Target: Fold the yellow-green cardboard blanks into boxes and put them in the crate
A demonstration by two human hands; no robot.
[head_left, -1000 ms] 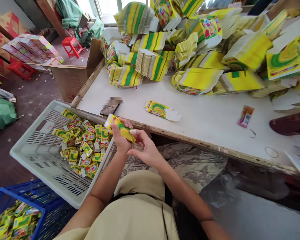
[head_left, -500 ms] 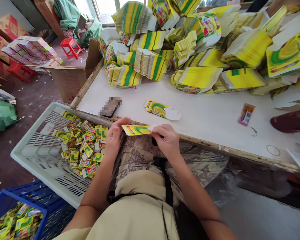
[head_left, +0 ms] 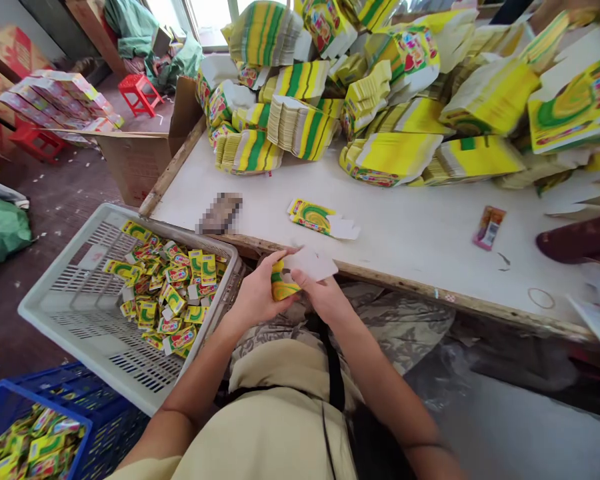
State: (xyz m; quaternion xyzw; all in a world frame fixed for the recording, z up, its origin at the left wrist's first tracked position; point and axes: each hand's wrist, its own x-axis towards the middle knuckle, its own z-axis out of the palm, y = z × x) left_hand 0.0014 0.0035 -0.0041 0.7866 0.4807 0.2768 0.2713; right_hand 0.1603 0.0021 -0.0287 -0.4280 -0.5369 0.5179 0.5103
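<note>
Above my lap, at the table's front edge, both hands hold one small yellow-and-green cardboard box (head_left: 281, 283). Its white flaps stand out toward the upper right. The fingers of my left hand (head_left: 257, 291) wrap round the printed body. My right hand (head_left: 321, 293) grips it at the white flap end, the thumb lying across the card. On the table just beyond lies a flat, unfolded box (head_left: 313, 217) of the same print, white flaps pointing right. No hand touches that one.
Stacks of flat yellow cartons (head_left: 300, 127) cover the table's back. A pixelated phone-like object (head_left: 221, 213) lies near the left edge, a small sachet (head_left: 490, 228) to the right. A pale crate (head_left: 95, 250) and a blue crate (head_left: 93, 427), both holding small boxes, stand left.
My left hand has moved right and closed round the box, which was held flat between the fingertips. It is now turned, with its white flaps showing.
</note>
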